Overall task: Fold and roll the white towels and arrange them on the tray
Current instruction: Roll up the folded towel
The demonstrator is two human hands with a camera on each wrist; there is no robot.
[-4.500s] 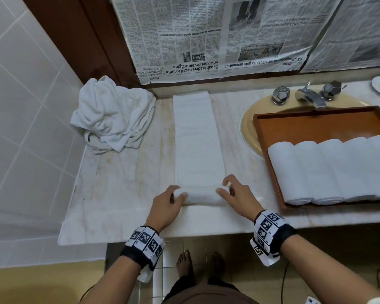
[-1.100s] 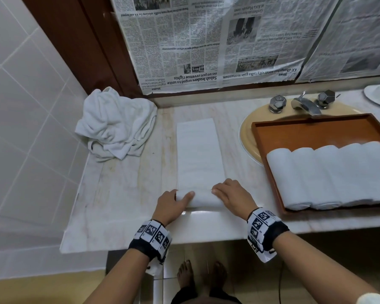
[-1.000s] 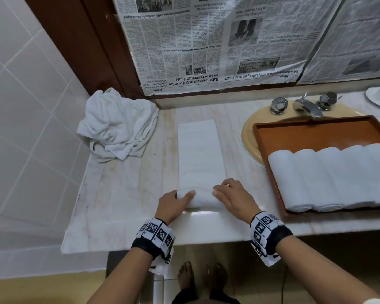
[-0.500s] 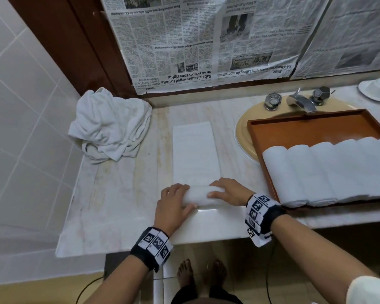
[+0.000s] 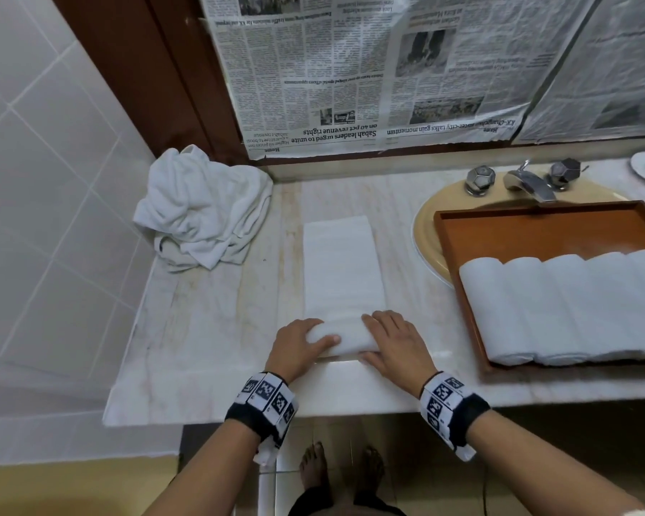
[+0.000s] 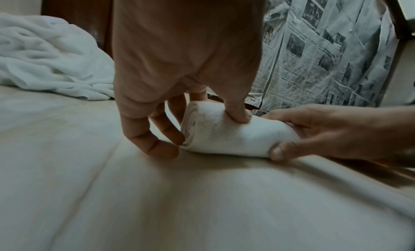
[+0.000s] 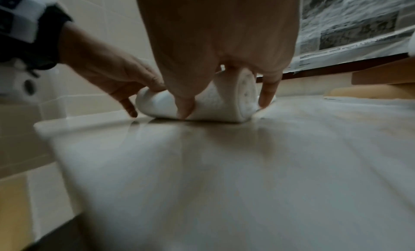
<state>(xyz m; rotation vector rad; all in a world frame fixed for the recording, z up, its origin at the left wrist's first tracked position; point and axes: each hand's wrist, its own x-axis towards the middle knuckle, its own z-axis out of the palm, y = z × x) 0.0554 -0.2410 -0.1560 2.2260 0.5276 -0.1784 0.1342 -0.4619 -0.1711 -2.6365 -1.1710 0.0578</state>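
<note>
On the marble counter [image 5: 209, 329], the left hand [image 5: 298, 346] and right hand [image 5: 395, 342] each curl thumb and fingers around one end of the half-rolled towel [image 5: 341, 284]. Its flat remainder stretches toward the wall. Finished rolls [image 5: 559, 307] lie side by side in the wooden tray [image 5: 537, 225] to the right.

The towel roll [image 5: 345, 338] has grown thicker, flat strip shorter.

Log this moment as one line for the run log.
rolling | left hand and right hand grip part-rolled towel | flat tail remains | rolled towels on tray
</note>
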